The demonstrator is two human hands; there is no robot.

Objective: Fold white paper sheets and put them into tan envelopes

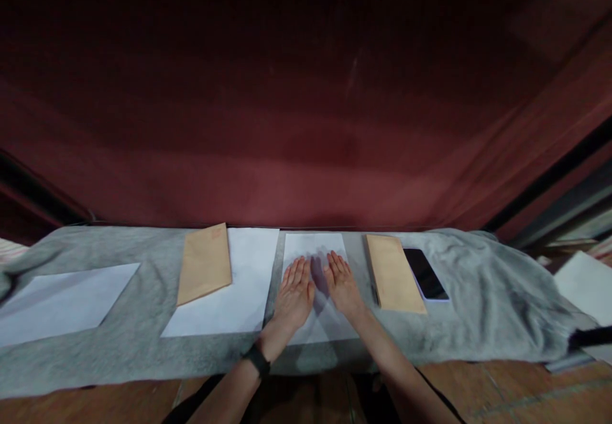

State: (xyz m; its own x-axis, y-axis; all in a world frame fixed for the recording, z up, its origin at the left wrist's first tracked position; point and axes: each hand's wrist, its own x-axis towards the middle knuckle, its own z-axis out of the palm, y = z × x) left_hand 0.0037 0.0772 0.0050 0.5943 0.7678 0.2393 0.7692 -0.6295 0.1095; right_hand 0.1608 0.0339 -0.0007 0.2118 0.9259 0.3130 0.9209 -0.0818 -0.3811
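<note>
A white sheet of paper (318, 331) lies in front of me on the grey cloth. Flat on its left part rests my left hand (294, 291), fingers stretched out, a dark band on the wrist. My right hand (342, 284) is spread on the right part of the same sheet, a small gap from the left one. Neither hand grips anything. Just right of the sheet is a stack of brown envelopes (394, 274). To the left, another brown envelope (205, 264) lies partly over white paper (248, 284).
A phone (426, 274) with a dark screen lies beside the right-hand envelopes. At the far left is another white sheet (71, 299). The grey cloth (497, 303) is wrinkled on the right. A dark red wall (306, 182) rises directly behind the cloth.
</note>
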